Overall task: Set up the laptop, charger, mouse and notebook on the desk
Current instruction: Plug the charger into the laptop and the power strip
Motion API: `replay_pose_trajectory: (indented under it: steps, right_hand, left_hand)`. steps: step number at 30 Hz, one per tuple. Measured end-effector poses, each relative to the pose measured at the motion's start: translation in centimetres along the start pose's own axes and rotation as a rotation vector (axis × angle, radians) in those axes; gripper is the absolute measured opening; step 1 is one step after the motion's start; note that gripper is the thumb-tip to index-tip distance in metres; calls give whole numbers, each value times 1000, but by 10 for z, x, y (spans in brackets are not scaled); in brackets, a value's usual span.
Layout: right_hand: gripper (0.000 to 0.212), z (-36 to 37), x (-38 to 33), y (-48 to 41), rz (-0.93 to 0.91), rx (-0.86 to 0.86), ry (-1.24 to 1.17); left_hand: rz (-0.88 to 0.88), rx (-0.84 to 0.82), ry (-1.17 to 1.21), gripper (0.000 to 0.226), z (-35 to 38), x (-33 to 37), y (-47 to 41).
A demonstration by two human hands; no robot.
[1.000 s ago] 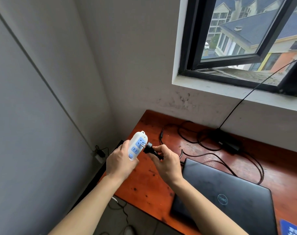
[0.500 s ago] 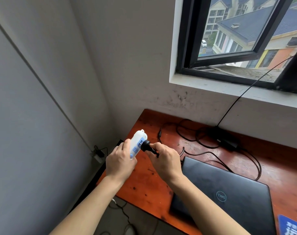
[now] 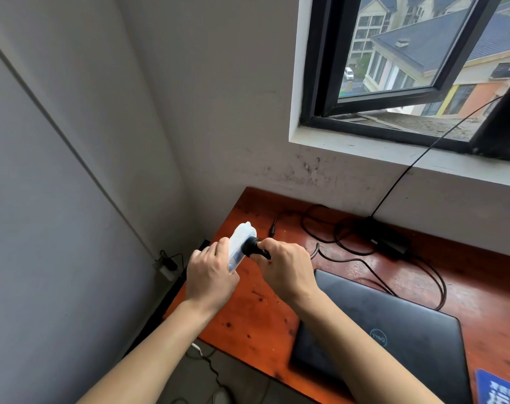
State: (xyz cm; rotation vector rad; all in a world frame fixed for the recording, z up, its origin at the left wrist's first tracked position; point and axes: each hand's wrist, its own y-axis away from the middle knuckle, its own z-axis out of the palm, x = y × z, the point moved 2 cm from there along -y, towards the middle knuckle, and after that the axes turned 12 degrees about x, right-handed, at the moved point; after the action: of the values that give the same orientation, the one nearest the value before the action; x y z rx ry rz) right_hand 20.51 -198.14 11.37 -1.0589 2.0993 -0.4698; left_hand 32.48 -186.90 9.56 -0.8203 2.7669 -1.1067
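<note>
Mid-frame, over the left edge of the red-brown wooden table (image 3: 248,322), the left hand (image 3: 211,275) curls its fingers round a white-and-blue plastic power strip (image 3: 239,243), while the right hand (image 3: 285,269) pinches the round black charger plug (image 3: 252,246) against its face. The closed black laptop (image 3: 393,339) lies lower right near the front edge, with bare wood open to its left. The black charger brick (image 3: 390,243) sits by the wall.

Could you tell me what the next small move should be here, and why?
Probably press the plug firmly home with the right hand while the left hand braces the strip. The plug sits against the strip's face, both held above the desk, but I cannot tell whether it is fully seated.
</note>
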Motion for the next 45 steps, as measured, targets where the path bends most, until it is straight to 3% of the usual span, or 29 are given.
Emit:
replay_pose_trajectory:
  steps: [8, 14, 17, 20, 23, 27, 36, 41, 45]
  right_hand:
    - [26, 7, 19, 1, 146, -53, -151]
    - [36, 17, 35, 7, 149, -501, -20]
    - [38, 15, 38, 11, 149, -579, -45]
    - [31, 10, 36, 10, 110, -537, -100]
    - [28, 5, 21, 6, -12, -534, -132]
    - [31, -1, -5, 10, -203, -530, -170]
    - [34, -18, -21, 1, -525, -392, -24]
    - [29, -25, -16, -5, -615, -323, 41]
    - [34, -24, -14, 0, -576, -356, -23]
  left_hand:
    - [39, -46, 68, 50, 3, 0, -6]
    - [70, -245, 132, 65, 11, -7, 4]
    - [-120, -395, 422, 65, 12, -18, 9]
    - [-522, -610, 876, 59, 7, -24, 3]
    - [-865, -656, 1135, 69, 11, -28, -11]
    - [-1128, -695, 1324, 80, 21, -28, -34]
    - [-1357, -718, 1290, 76, 17, -19, -46]
    - [-1361, -749, 1322, 82, 12, -7, -55]
    - [-1316, -797, 1322, 84, 12, -3, -52]
